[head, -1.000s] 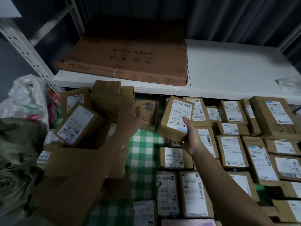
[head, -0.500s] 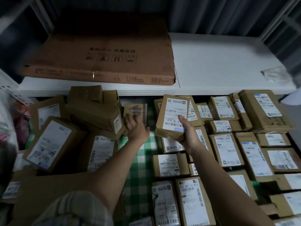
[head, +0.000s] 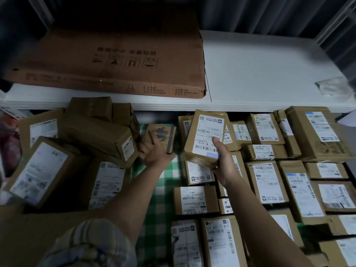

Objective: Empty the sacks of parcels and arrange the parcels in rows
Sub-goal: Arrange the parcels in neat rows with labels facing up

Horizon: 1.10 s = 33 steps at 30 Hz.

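Right hand (head: pixel 221 162) grips labelled parcel (head: pixel 207 138), thumb on label, raised above rows (head: pixel 269 180) right of checked cloth (head: pixel 167 189). Left hand (head: pixel 156 154) curls round small printed box (head: pixel 161 136) at cloth's far end, beside loose pile (head: pixel 77 151). Parcels likely light, stiff cardboard; best held by opposite edges
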### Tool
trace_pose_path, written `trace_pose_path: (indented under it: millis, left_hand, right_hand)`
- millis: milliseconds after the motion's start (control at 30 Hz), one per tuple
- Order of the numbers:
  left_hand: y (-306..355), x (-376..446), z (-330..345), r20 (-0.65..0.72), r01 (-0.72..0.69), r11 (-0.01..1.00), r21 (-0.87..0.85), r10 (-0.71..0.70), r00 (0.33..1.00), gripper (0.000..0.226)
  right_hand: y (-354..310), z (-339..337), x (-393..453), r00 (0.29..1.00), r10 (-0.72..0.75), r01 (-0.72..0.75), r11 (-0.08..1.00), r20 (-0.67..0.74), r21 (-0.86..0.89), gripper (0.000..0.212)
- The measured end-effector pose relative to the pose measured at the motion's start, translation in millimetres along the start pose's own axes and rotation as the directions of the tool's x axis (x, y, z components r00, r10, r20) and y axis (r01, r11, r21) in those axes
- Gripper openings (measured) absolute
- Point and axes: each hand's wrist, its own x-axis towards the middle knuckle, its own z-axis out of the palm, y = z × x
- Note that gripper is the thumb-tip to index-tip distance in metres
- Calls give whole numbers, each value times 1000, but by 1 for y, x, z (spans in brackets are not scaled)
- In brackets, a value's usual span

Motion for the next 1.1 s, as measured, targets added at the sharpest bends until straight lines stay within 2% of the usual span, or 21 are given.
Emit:
trace_pose_path:
  millis: [133, 233, 367, 533, 633, 733, 900, 967, 1100]
  left_hand:
    - [0, -20, -7, 33, -83, 993, 83, 80, 996, 122]
    - [-4, -37, -15, 65, -118, 989, 89, 112, 992, 118]
    - [-10, -60, -28, 159, -128, 989, 75, 115, 981, 112]
    - [-15, -96, -60, 197, -102, 995, -8, 101, 975, 102]
    - [-24, -112, -78, 259, -128, 977, -169, 169, 951, 94]
    - [-41, -127, -101, 255, -124, 934, -335, 217, 942, 82]
    - [-75, -153, -137, 199, -80, 912, -403, 172, 965, 86]
    - [-87, -164, -154, 181, -66, 897, -436, 159, 971, 82]
    - [-108, -180, -190, 74, -44, 882, -469, 89, 993, 90]
  right_hand:
    - [-12, -1, -8, 1000, -10, 10, 1000, -23, 0, 64]
    - [-23, -1, -20, 999, -45, 45, 999, -21, 5, 52]
    - [-35, 4, -37, 998, -60, 60, 998, 11, -3, 47]
    - [-44, 15, -68, 992, -60, 53, 996, 110, 72, 32]
    - [-45, 16, -78, 992, -49, 32, 990, 119, 140, 33]
    - [-48, 23, -85, 994, -46, 24, 977, 100, 211, 32]
    - [-50, 44, -90, 998, -16, 1, 972, 63, 235, 25]
    - [-48, 55, -91, 998, 8, -22, 976, 68, 215, 30]
    - [-39, 76, -94, 991, 25, -43, 990, 131, 136, 33]
